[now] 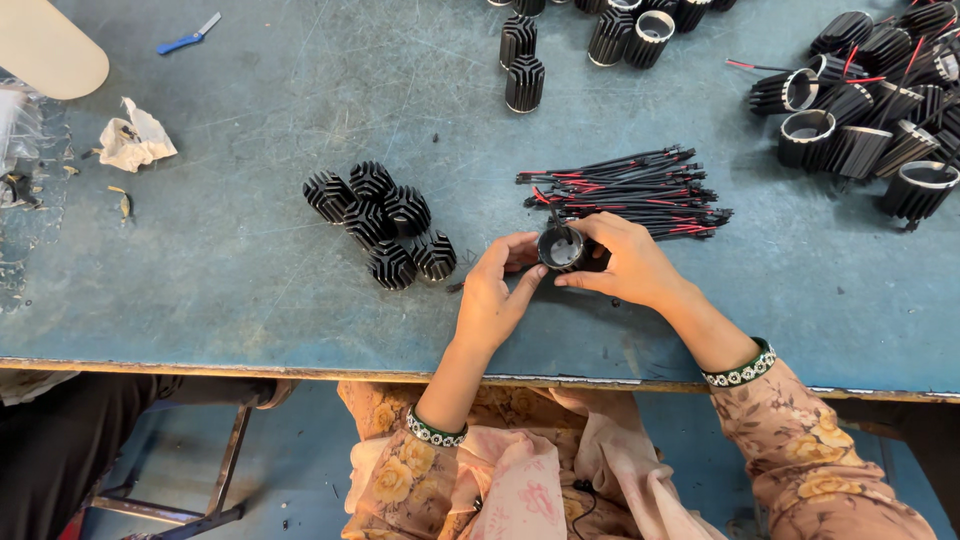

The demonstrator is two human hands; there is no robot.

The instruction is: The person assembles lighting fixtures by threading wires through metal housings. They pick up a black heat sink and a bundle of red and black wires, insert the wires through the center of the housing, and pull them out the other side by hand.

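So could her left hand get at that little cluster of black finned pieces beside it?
Probably yes. The left hand lies just right of the cluster of finned pieces, with only bare blue table between them. It is busy, though: together with the right hand it holds a black ring-shaped part.

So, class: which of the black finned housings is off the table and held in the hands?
The finned housing between both hands, open end facing up; all the others rest on the blue table.
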